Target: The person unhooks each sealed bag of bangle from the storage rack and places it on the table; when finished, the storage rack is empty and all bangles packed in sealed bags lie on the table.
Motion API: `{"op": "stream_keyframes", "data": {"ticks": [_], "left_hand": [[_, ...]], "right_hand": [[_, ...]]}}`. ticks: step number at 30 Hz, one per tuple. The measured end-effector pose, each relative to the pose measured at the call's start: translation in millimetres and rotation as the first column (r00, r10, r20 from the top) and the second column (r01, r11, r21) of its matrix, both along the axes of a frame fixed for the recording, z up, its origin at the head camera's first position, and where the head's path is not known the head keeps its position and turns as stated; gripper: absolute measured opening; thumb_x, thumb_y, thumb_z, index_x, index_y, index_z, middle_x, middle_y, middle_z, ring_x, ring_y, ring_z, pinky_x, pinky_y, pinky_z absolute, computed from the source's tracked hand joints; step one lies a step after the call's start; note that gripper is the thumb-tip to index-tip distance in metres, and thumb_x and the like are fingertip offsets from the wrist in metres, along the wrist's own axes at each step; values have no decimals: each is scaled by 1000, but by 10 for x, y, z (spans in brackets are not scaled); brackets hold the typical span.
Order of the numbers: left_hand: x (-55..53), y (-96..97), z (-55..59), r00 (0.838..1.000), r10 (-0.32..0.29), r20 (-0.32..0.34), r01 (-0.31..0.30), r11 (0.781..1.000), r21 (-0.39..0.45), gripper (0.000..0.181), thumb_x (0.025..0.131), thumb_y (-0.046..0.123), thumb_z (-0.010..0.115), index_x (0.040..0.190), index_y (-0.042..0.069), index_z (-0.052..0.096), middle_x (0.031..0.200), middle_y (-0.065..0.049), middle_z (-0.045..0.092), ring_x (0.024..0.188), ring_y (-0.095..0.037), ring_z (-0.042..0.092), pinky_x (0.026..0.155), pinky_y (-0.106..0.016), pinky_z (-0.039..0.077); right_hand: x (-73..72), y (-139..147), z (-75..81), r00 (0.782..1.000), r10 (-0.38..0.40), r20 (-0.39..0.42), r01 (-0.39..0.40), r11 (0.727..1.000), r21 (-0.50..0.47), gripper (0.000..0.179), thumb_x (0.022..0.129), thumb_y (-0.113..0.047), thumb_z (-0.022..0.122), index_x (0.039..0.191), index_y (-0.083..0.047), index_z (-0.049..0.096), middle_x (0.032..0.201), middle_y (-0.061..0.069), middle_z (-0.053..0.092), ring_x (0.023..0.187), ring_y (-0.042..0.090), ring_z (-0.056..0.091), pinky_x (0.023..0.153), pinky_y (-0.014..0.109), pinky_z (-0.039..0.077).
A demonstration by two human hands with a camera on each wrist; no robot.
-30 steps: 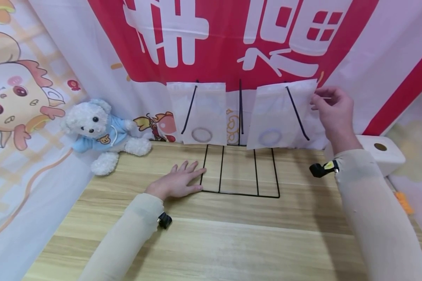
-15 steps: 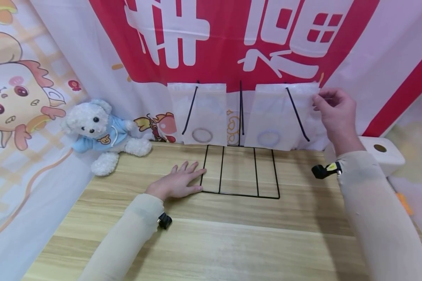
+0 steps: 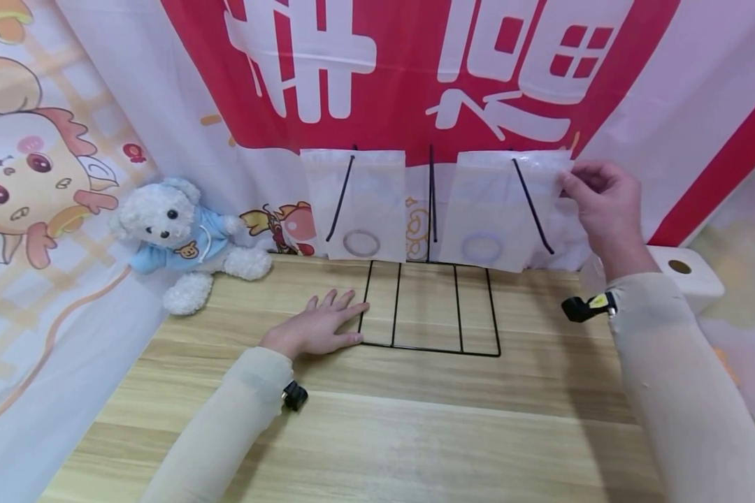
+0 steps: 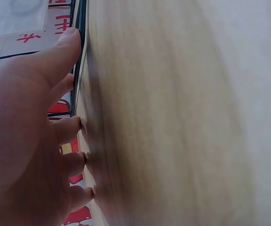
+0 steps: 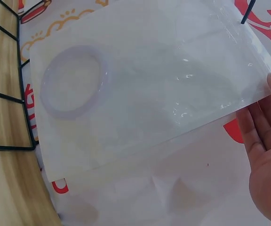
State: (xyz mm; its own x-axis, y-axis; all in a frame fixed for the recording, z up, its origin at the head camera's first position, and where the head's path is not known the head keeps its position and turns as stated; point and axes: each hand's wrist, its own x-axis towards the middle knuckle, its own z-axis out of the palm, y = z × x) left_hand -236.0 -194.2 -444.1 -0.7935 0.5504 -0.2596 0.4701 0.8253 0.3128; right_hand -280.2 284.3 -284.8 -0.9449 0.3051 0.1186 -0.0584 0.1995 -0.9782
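My right hand pinches the upper right corner of a clear zip bag, thumb in front and fingers behind. This bag hangs on a right hook of a black wire display rack and contains a pale lavender bangle near its bottom. Another zip bag, with a darker ring low inside, hangs from the left hook. Fingers spread, my left hand rests on the table, its thumb and index fingertips at the left side of the rack's base.
A white plush bear in a blue hoodie sits at the back left. Behind my right wrist is a white box with a round hole. A printed red and white cloth hangs behind the rack above the wooden table.
My right hand has shifted slightly right while pinching the bag's corner. The right bag has gone from tilted to hanging straighter. My left hand has stayed in place.
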Motion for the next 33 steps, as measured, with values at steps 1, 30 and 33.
{"op": "stream_keyframes", "data": {"ticks": [1,30,33], "left_hand": [[-1,-1,-2,1000,1,1,-1,1000,0,71,110,59,50,173,31,29,183,-13,12,168,-50,6,133,-73,4],[18,-7,16,1000,-2,-6,2,1000,13,71,111,56,51,172,27,31,182,-17,14,166,-52,8,132,-75,4],[17,-7,15,1000,-1,-5,1,1000,16,71,111,56,51,172,27,31,182,-17,14,167,-52,8,132,-75,4]], "right_hand": [[3,4,0,1000,2,2,-2,1000,2,65,83,-58,83,141,-28,71,133,-10,72,114,6,70,128,41,43],[126,20,57,1000,-27,1,27,999,-44,66,76,-55,87,135,-26,77,124,-10,78,106,6,76,107,27,55],[154,20,50,1000,-27,-9,27,999,-33,65,78,-55,87,135,-25,77,121,-10,78,104,5,76,101,22,57]]}}
